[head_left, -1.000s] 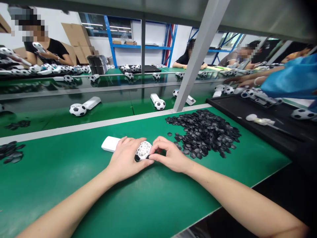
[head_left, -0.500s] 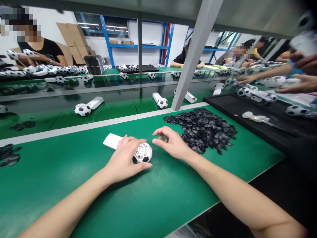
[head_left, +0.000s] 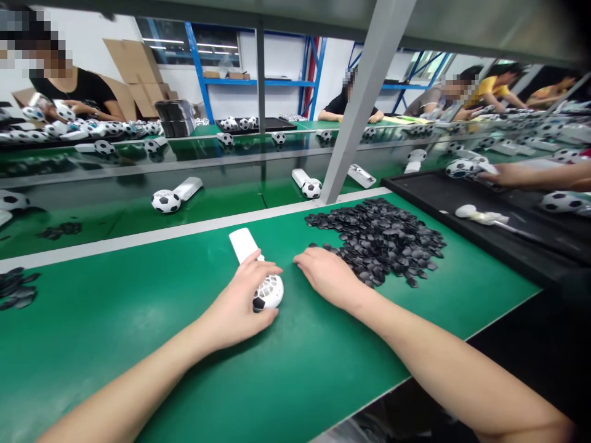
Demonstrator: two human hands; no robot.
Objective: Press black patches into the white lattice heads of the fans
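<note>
My left hand point(head_left: 237, 303) is closed round the head of a football-patterned handheld fan point(head_left: 271, 290) lying on the green worktop. The fan's head is white with an open grille and a black patch at its lower side. Its white handle point(head_left: 244, 243) points away from me, up and to the left. Just right of the fan, my right hand point(head_left: 329, 277) hovers with bent fingers pressed together, and its fingertips hide whatever they may hold. Beyond that hand spreads a pile of small black patches point(head_left: 388, 240).
Assembled football fans point(head_left: 166, 201) lie on the green conveyor point(head_left: 240, 195) beyond a pale rail. A grey post point(head_left: 357, 104) rises at the worktop's far edge. On the right is a black tray point(head_left: 503, 246), with a co-worker's hand point(head_left: 512, 174) above it. More black patches point(head_left: 18, 289) lie far left.
The fan has turned clockwise in my left hand, its handle swinging from the left to point away from me. My right hand's fingers have closed together and tipped downward. Fans on the conveyor have shifted.
</note>
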